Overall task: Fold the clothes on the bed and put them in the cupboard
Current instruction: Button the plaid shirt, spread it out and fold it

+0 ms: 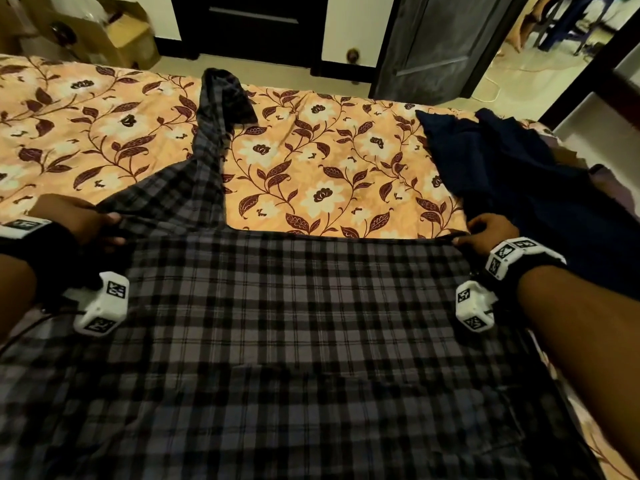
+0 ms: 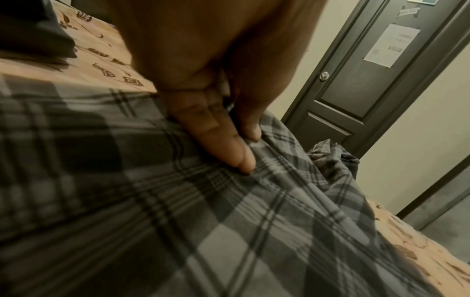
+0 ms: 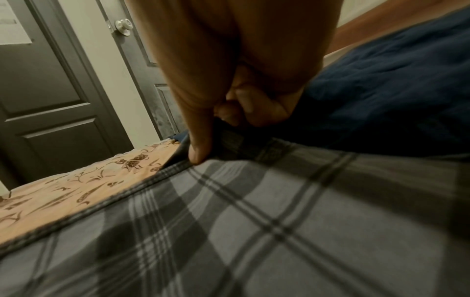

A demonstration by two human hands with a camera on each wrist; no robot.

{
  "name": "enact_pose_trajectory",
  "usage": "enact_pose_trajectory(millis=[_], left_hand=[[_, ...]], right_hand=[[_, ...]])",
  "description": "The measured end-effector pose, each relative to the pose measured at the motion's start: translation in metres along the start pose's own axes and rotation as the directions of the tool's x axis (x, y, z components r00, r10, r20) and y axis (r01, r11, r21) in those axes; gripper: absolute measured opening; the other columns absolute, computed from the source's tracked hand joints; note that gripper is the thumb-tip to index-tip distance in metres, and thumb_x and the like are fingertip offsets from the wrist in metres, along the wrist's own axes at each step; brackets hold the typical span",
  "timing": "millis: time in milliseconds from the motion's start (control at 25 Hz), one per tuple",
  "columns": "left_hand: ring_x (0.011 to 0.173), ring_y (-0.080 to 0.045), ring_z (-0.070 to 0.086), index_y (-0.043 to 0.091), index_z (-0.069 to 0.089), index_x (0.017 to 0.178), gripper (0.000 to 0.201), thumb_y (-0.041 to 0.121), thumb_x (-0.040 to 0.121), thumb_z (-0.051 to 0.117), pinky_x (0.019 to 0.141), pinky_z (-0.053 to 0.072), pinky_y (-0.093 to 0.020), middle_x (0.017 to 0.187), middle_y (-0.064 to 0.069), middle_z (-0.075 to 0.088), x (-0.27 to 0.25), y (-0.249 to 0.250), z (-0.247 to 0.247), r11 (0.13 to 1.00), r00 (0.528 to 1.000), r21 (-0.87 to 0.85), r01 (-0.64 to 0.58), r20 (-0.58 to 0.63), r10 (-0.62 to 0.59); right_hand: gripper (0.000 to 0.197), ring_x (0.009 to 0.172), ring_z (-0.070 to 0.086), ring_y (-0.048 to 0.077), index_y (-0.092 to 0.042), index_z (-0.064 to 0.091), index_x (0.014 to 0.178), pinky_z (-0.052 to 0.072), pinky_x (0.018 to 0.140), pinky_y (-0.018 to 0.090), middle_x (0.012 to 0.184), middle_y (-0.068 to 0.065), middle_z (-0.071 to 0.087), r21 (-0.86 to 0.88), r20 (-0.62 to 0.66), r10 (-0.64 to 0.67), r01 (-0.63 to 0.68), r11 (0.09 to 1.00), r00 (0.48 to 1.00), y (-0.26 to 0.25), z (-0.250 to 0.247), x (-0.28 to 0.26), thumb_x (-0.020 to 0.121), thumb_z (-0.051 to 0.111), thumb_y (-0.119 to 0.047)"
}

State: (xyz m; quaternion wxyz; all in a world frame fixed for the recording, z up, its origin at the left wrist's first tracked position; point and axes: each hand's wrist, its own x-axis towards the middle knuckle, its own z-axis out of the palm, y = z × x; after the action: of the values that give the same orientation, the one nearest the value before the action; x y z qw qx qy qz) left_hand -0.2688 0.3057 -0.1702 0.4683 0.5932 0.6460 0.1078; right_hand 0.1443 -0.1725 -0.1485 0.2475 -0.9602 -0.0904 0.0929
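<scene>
A grey and black checked shirt [image 1: 294, 341] lies spread over the near part of the bed, one sleeve [image 1: 214, 133] stretching away toward the far edge. My left hand [image 1: 104, 223] pinches the shirt's far left corner by the sleeve; in the left wrist view the fingers [image 2: 229, 144] press into the checked cloth [image 2: 229, 231]. My right hand [image 1: 465, 237] pinches the far right corner, and the right wrist view shows a finger [image 3: 201, 148] curled over the hem of the shirt [image 3: 254, 231]. A dark blue garment [image 1: 519, 188] lies crumpled at the right.
The bed has an orange floral sheet [image 1: 329, 168]. Beyond its far edge stand a dark cupboard door [image 1: 249, 26], a grey door [image 1: 436, 46] and cardboard boxes [image 1: 121, 32] at the back left. An open doorway shows at the back right.
</scene>
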Motion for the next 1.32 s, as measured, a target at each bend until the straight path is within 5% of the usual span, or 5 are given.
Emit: enact_pose_trajectory(millis=[160, 360, 560, 920, 1320], left_hand=[[0.079, -0.029, 0.065, 0.011, 0.049, 0.126, 0.025, 0.011, 0.102, 0.048, 0.058, 0.056, -0.030, 0.102, -0.016, 0.065, -0.027, 0.015, 0.006, 0.976, 0.996, -0.219, 0.019, 0.086, 0.000], [0.060, -0.012, 0.071, 0.015, 0.056, 0.089, 0.007, 0.017, 0.096, 0.059, 0.082, 0.054, -0.033, 0.090, -0.007, 0.073, -0.084, 0.009, -0.046, 0.913, 0.989, -0.402, -0.076, 0.086, 0.120], [0.055, -0.012, 0.070, 0.004, 0.060, 0.101, 0.009, 0.010, 0.095, 0.059, 0.050, 0.057, -0.022, 0.071, -0.005, 0.073, -0.169, -0.055, -0.081, 0.917, 0.979, -0.382, -0.116, 0.112, 0.171], [0.040, -0.004, 0.061, 0.006, 0.057, 0.091, 0.020, -0.013, 0.089, 0.057, 0.041, 0.051, -0.016, 0.054, -0.003, 0.065, -0.231, -0.140, -0.084, 0.937, 0.998, -0.346, -0.056, -0.014, 0.055], [0.049, -0.017, 0.068, 0.021, 0.057, 0.092, 0.012, 0.009, 0.096, 0.057, 0.043, 0.053, -0.023, 0.089, -0.005, 0.067, -0.253, -0.142, -0.092, 0.872, 0.990, -0.469, -0.139, -0.048, 0.132]], right_hand=[[0.038, 0.062, 0.062, 0.024, -0.008, 0.060, 0.101, 0.052, 0.061, 0.031, 0.080, 0.013, 0.063, 0.160, 0.008, 0.067, -0.067, 0.985, 0.998, 0.000, -0.019, -0.009, 0.072, 0.083, -0.013], [0.020, 0.043, 0.063, 0.012, -0.005, 0.053, 0.078, 0.055, 0.046, 0.022, 0.074, 0.018, 0.057, 0.619, 0.103, 0.077, -0.124, 0.776, 0.992, 0.006, -0.080, -0.065, 0.082, 0.064, 0.012], [0.018, 0.044, 0.064, 0.013, -0.005, 0.055, 0.083, 0.054, 0.045, 0.021, 0.058, 0.010, 0.065, 0.701, 0.179, 0.117, -0.210, 0.681, 0.977, 0.054, -0.110, -0.150, 0.085, 0.059, 0.013], [0.035, 0.069, 0.058, 0.031, -0.002, 0.058, 0.100, 0.054, 0.042, 0.031, 0.084, 0.021, 0.059, 0.419, 0.254, 0.208, -0.301, 0.857, 0.945, 0.131, -0.084, -0.191, 0.075, 0.061, 0.023], [0.021, 0.100, 0.060, 0.036, -0.013, 0.067, 0.107, 0.046, 0.081, 0.035, 0.111, 0.018, 0.065, -0.366, 0.227, -0.138, 0.215, 0.906, 0.964, 0.065, -0.084, -0.202, 0.087, 0.062, -0.015]])
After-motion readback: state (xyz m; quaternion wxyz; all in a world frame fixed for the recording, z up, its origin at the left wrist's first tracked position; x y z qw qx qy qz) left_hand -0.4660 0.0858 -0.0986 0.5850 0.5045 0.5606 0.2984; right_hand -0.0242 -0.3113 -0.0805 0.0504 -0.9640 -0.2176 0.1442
